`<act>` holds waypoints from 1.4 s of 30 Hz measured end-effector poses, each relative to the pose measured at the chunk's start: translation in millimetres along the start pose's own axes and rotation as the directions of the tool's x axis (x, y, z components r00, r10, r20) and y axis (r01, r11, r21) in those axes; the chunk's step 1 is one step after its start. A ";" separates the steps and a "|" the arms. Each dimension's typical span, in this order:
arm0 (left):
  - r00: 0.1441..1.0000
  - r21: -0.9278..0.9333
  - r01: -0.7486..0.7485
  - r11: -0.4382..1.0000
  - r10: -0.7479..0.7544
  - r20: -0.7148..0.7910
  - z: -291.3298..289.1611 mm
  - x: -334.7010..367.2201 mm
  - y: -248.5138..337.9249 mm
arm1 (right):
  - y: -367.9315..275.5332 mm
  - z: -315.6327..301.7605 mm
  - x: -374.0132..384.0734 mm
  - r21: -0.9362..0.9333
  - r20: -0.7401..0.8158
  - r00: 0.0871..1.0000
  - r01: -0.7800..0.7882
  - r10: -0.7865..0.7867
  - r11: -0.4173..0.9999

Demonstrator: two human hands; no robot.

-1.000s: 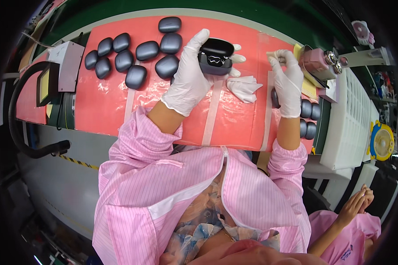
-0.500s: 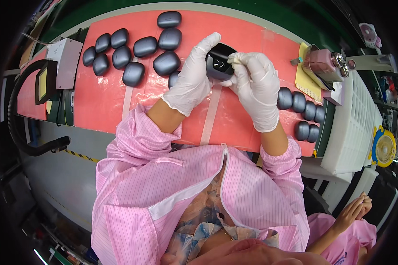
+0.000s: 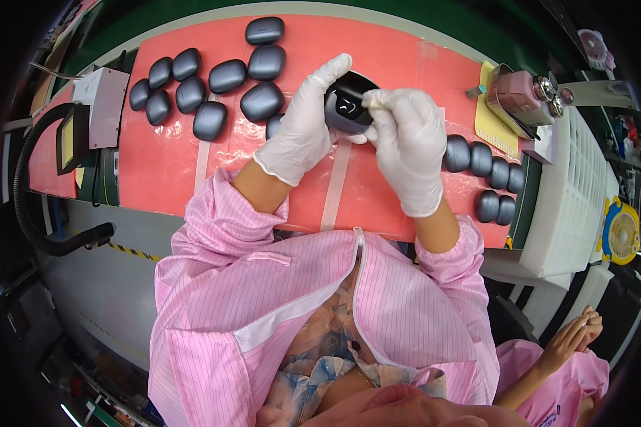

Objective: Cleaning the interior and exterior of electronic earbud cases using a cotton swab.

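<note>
Showing its glossy black interior, a small rounded case (image 3: 340, 114) is held above the middle of the table (image 3: 160, 167), small bright highlights inside. Left hand (image 3: 299, 135), white-gloved: grip closed around the case, thumb up along its left side, other fingers mostly hidden behind and beneath. Right hand (image 3: 412, 149), also gloved: grip pinched on a small pale piece (image 3: 372, 104), brought to the case's right edge; whether the piece touches the case, cannot tell.

Table surface: red sheet with a pale tape strip (image 3: 335, 181) running down from under the hands. Left of the hands, a loose group of shut grey-blue cases (image 3: 227, 76), ten in full view, one more partly covered by the left glove. Right of the right hand, six more shut cases (image 3: 481, 159), set close in two rows, four above two.

Farther right: yellow pad (image 3: 497, 134); beside it, a metal holder (image 3: 502, 107) with pink, metal-capped bottles (image 3: 521, 91). Far left: pale grey box (image 3: 109, 107), black framed panel (image 3: 82, 135), black hose (image 3: 23, 171) curving down past the table edge. Beyond the right end: white slatted crate (image 3: 566, 199), yellow-and-blue fan (image 3: 622, 233). Lower right: a co-worker's bare hands (image 3: 575, 332), held together, pink garment (image 3: 573, 381) below.
</note>
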State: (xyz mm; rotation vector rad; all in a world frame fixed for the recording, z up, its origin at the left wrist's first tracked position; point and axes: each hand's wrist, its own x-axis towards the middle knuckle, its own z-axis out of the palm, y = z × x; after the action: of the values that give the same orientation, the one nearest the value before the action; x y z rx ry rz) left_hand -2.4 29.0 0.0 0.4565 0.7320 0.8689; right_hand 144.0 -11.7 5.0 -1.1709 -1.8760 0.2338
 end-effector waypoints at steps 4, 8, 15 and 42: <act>0.995 -0.020 0.013 1.000 -0.011 0.104 -1.9 -3.0 0.8 | 2.2 -11.5 2.7 0.208 -0.008 0.989 -0.140 0.145 0.968; 0.989 -0.097 0.051 0.994 -0.037 0.142 9.9 -7.4 5.4 | 26.5 -27.0 1.2 0.204 -0.105 0.922 -0.346 0.372 0.916; 0.979 -0.161 -0.028 0.986 0.059 0.193 8.4 -29.3 17.8 | 50.8 -39.9 -3.0 -0.456 -0.002 0.987 -0.142 0.159 0.878; 0.678 -0.541 -0.732 0.415 0.519 -0.520 -243.5 -250.4 -4.9 | -16.0 -2.4 -49.3 0.049 0.288 0.907 -0.335 0.308 0.941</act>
State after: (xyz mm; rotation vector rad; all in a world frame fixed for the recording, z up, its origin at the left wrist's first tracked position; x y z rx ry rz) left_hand -287.4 -160.7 -69.7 -0.1563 0.3727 1.9069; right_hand 143.7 -60.3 -13.3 -1.4363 -1.8714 0.6990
